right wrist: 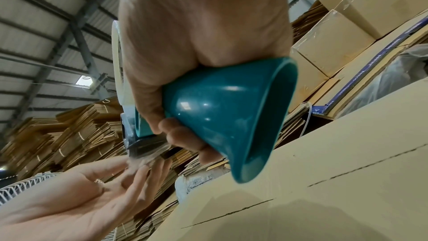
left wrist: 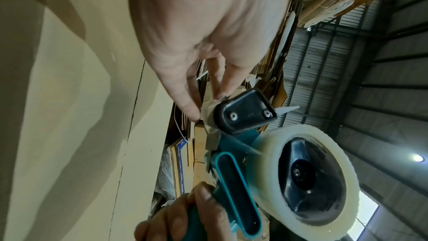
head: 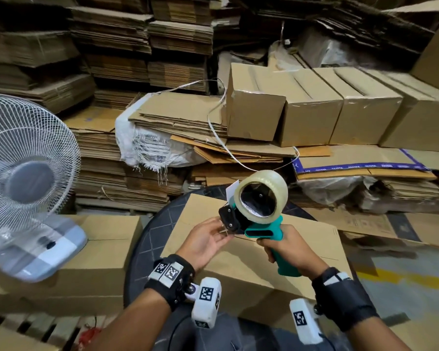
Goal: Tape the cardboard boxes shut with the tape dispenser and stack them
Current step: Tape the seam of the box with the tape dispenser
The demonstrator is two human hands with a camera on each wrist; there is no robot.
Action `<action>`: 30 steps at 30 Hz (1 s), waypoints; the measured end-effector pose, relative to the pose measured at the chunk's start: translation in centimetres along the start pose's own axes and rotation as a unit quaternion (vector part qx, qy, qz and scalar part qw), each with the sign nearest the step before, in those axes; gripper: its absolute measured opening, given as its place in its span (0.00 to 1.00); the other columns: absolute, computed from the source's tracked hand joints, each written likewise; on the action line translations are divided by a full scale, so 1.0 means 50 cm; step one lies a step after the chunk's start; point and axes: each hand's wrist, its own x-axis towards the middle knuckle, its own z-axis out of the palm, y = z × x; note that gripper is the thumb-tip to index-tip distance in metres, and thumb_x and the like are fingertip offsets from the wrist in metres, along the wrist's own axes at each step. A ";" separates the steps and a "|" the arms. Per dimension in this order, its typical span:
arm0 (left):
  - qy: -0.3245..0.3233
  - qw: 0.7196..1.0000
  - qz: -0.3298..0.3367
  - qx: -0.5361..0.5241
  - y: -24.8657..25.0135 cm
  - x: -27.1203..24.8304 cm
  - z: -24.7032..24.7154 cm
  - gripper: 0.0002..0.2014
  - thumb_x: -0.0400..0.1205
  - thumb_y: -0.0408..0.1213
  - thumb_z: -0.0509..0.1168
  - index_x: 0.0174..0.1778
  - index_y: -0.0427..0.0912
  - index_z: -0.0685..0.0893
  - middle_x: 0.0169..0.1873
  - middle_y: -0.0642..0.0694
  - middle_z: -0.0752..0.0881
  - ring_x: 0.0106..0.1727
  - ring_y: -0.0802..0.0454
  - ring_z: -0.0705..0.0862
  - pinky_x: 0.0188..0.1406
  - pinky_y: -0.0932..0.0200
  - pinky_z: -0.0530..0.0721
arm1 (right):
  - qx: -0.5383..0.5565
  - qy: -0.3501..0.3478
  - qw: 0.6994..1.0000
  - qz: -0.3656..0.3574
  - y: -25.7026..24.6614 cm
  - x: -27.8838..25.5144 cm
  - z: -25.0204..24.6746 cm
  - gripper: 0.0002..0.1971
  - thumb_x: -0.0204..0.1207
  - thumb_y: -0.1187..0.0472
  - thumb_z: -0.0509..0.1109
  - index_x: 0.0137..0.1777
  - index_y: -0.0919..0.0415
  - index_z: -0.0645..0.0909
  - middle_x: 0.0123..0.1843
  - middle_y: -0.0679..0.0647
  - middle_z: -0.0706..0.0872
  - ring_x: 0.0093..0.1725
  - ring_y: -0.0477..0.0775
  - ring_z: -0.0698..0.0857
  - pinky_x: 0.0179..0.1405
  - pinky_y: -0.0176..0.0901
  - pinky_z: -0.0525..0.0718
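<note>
**Two hands on the tape dispenser above an unsealed box**

Two hands work the teal tape dispenser (head: 260,225) above a cardboard box (head: 241,272) that lies on a dark round table (head: 147,249). The right hand (head: 285,250) has its fingers wrapped fully round the dispenser's handle, a closed grip that shows plainly in the right wrist view, where the handle's flared end (right wrist: 234,116) sticks out below the fist. The roll of clear tape (head: 261,196) sits on top of the tool, tilted toward the camera.

The left hand (head: 207,241) is palm up at the black front plate (head: 229,219) of the dispenser. Its thumb and fingertips (left wrist: 190,105) close on the loose end of tape (left wrist: 208,114) at the plate, a light pinch with the other fingers loosely extended.

The box's top flaps meet along a centre seam (right wrist: 356,169) with no tape visible on it. A second closed box (head: 99,252) sits to the left, just beside the table, with the base of a white fan (head: 23,158) resting on it. Behind, a row of taped boxes (head: 312,107) stands on piles of flattened cardboard (head: 183,115), with more flat stacks (head: 112,39) rising at the back.
</note>
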 end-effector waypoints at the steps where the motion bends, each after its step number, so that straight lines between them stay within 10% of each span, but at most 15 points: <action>1: 0.006 1.000 0.007 0.002 -0.011 0.002 0.005 0.14 0.85 0.22 0.59 0.67 0.25 0.79 0.68 0.24 0.81 0.61 0.38 0.87 0.61 0.48 0.87 | -0.004 -0.006 1.000 0.002 0.002 -0.002 -0.010 0.09 0.76 0.69 0.73 0.35 0.65 0.81 0.26 0.58 0.82 0.26 0.57 0.81 0.34 0.49 0.82; 7: 0.066 0.997 0.035 -0.014 -0.073 0.005 0.049 0.22 0.83 0.12 0.52 0.65 0.37 0.78 0.59 0.25 0.87 0.64 0.33 0.86 0.66 0.45 0.85 | -0.033 -0.057 0.998 -0.002 0.023 -0.020 -0.080 0.08 0.76 0.66 0.73 0.36 0.64 0.81 0.27 0.58 0.84 0.27 0.55 0.82 0.38 0.50 0.83; 13: 0.097 0.991 0.031 -0.092 -0.146 -0.007 0.096 0.18 0.82 0.21 0.50 0.65 0.27 0.78 0.61 0.24 0.84 0.60 0.33 0.85 0.50 0.47 0.92 | -0.058 -0.096 0.994 -0.008 0.054 -0.035 -0.145 0.06 0.76 0.65 0.74 0.41 0.67 0.83 0.28 0.57 0.86 0.28 0.55 0.83 0.38 0.51 0.84; 20: 0.143 0.984 0.061 0.092 -0.199 -0.010 0.122 0.15 0.83 0.14 0.58 0.62 0.26 0.82 0.55 0.26 0.89 0.58 0.32 0.89 0.53 0.49 0.91 | -0.073 -0.141 0.987 -0.018 0.089 -0.044 -0.192 0.05 0.76 0.64 0.75 0.44 0.66 0.83 0.30 0.57 0.87 0.29 0.56 0.84 0.36 0.51 0.85; 30: 0.257 0.912 0.132 0.293 -0.020 -0.028 0.021 0.10 0.80 0.14 0.63 0.54 0.24 0.84 0.42 0.22 0.88 0.24 0.48 0.87 0.28 0.62 0.88 | -0.118 -0.149 0.981 -0.041 0.064 0.001 -0.161 0.09 0.76 0.60 0.76 0.48 0.66 0.85 0.35 0.62 0.90 0.31 0.56 0.86 0.37 0.47 0.86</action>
